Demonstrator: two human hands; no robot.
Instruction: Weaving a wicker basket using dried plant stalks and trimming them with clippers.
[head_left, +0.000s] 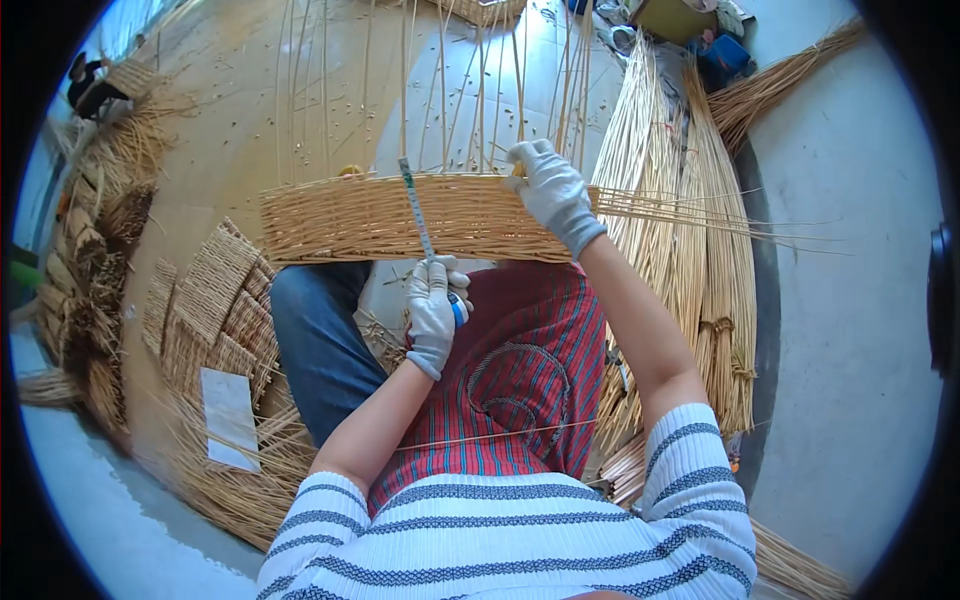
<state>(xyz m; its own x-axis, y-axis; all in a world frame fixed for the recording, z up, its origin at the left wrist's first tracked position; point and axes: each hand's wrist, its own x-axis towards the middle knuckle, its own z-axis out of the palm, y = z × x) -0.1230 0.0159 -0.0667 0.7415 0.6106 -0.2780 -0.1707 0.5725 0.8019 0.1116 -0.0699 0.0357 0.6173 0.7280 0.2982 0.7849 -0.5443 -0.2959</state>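
Observation:
A long woven wicker panel [350, 222] lies across my knees, with thin upright stakes rising from its far edge and loose rod ends trailing off to the right. My left hand [432, 315], in a whitish work glove, is closed around a tape measure [458, 309] with a blue part showing. Its pale blade [417, 212] runs up across the weave, from the near edge to just past the far edge. My right hand [550, 190], gloved too, grips the panel's far edge near its right end; part of a stake may be in its fingers.
Long bundles of pale rods [690, 260] lie on the floor to the right, another bundle [785, 85] beyond them. On the left are woven mats [215, 290], a white sheet [230, 418] and heaps of straw-like material [95, 270]. A person [92, 85] sits at the far left.

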